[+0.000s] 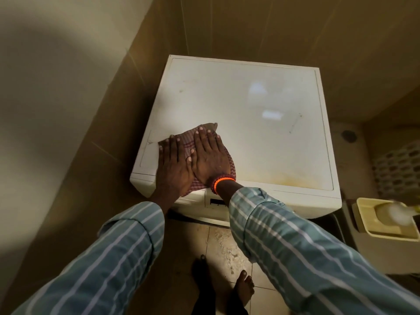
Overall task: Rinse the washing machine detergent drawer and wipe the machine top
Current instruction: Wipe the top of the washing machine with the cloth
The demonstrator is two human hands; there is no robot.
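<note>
Checked cloth (223, 165): soft, limp, light. Left hand (173, 168), right hand (208, 159) flat, fingers straight, pressing on machine top (261, 123); best bunched mid-cloth.

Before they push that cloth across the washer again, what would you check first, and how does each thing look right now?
1. Both hands flat on the checked cloth: ok, left hand and right hand press it, fingers straight.
2. Cloth lying on the machine top: ok, at the front left corner, one edge hanging over the front.
3. Path ahead free of objects: ok, nothing stands on the top.
4. Dirt left to wipe: not ok, a yellowish stain near the front edge and dark marks to the right.
5. Cloth damp enough: cannot tell.
</note>
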